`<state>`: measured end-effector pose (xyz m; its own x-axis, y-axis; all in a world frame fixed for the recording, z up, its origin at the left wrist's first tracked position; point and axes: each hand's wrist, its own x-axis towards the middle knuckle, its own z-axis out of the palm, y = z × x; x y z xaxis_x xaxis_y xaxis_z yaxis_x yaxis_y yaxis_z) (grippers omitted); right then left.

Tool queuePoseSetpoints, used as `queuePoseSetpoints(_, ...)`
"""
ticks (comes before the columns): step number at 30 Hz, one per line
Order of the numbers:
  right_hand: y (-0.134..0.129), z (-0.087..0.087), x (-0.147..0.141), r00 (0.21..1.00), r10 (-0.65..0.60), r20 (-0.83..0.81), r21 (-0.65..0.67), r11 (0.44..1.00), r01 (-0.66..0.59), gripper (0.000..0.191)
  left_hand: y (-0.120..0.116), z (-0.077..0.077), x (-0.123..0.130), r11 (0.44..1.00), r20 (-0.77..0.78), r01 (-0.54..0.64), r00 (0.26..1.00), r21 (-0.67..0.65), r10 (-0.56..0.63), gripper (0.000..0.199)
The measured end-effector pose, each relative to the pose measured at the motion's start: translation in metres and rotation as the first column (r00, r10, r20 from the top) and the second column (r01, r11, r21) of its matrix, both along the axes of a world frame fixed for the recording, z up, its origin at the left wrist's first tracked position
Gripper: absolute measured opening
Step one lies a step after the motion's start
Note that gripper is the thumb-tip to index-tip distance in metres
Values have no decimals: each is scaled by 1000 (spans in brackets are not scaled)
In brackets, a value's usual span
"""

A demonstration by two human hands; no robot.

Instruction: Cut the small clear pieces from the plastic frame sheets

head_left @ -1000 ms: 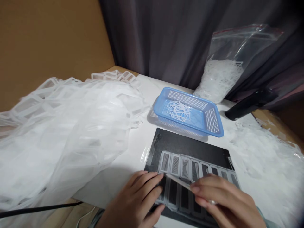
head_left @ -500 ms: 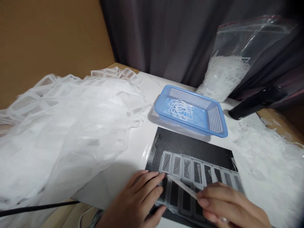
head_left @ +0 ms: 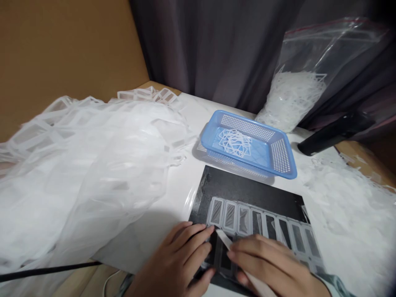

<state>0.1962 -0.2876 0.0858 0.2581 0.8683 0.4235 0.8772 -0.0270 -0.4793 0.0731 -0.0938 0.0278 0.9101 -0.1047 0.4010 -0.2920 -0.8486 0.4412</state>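
My right hand (head_left: 266, 262) is shut on a flat white plastic strip (head_left: 227, 241), whose tip lies on the black mat and whose far end sticks out below the hand. My left hand (head_left: 176, 260) rests open on a row of translucent rectangular mesh frames (head_left: 238, 218), its fingertips close to the strip's tip. The frames lie on a black mat (head_left: 247, 185), and the hands hide the lower part of them. A blue perforated plastic basket (head_left: 247, 128) beyond the mat holds a small pile of white frame pieces (head_left: 234, 142).
A large heap of white mesh sheet (head_left: 93, 165) covers the table's left side. White scraps (head_left: 349, 214) lie at right. A zip bag of white scraps (head_left: 309, 70) and a black handle-like object (head_left: 335, 134) stand at the back right, before a dark curtain (head_left: 216, 45).
My right hand has moved left and lower over the frames. The white strip now slants more steeply toward me. My left hand has barely moved.
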Motion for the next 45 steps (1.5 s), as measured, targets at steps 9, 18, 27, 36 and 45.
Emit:
queuePoseSetpoints(9,-16,-41,6,998,29,51,-40,999,-27,29,-2,-8,0,999,44,-6,999,-34,7,16)
queuePoseSetpoints(18,-8,-38,9,1000,11,22,-14,1000,-10,25,-1,-4,0,1000,9,-10,1000,-11,10,15)
queuePoseSetpoints(27,-8,-37,7,999,30,-11,-32,999,-30,26,-2,-2,1,999,3,-14,1000,-32,14,14)
queuePoseSetpoints(36,-1,-34,6,993,53,109,-23,998,-51,35,-1,-5,2,998,-28,23,999,-56,-24,16)
queuePoseSetpoints(45,2,-33,6,965,113,237,-13,994,-113,39,1,-5,2,998,-38,26,999,-49,-28,16)
